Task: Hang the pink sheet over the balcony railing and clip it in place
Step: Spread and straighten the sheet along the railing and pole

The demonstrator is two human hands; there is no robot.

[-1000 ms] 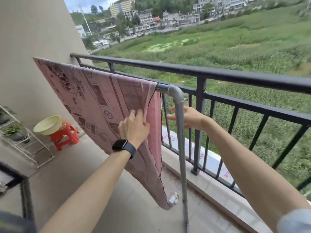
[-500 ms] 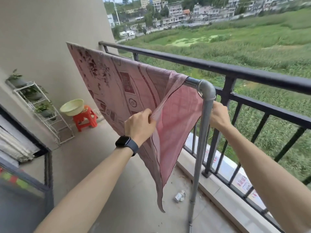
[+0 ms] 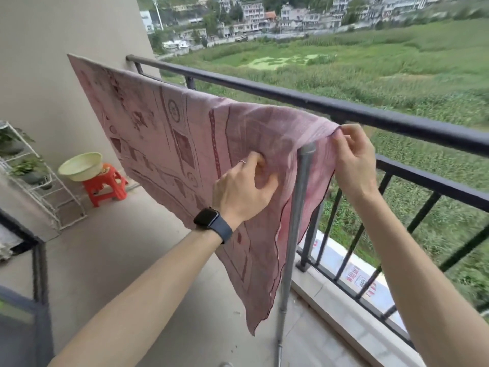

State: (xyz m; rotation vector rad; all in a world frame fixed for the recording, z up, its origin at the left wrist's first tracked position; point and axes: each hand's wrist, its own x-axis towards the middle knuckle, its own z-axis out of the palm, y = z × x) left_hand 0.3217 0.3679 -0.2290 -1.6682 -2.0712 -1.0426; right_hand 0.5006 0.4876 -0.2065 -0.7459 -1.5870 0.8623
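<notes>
The pink patterned sheet (image 3: 164, 133) is draped over a grey metal drying pole (image 3: 299, 207) that stands just inside the black balcony railing (image 3: 397, 123). The sheet's top fold runs from the wall at left to the pole's bend at right. My left hand (image 3: 243, 189), with a dark watch on its wrist, pinches the near layer of the sheet just left of the pole. My right hand (image 3: 352, 157) grips the sheet's upper right corner beside the railing's top bar. No clip is in view.
A red plastic stool (image 3: 105, 186) carrying a pale green basin (image 3: 79, 165) stands by the wall at left. A white wire plant rack (image 3: 31, 176) is further left. A dark frame (image 3: 39, 260) stands at the lower left. Fields lie beyond the railing.
My right hand rose from behind the pole and took hold of the sheet's upper right corner. The sheet now covers the pole's bend. My left hand kept its grip.
</notes>
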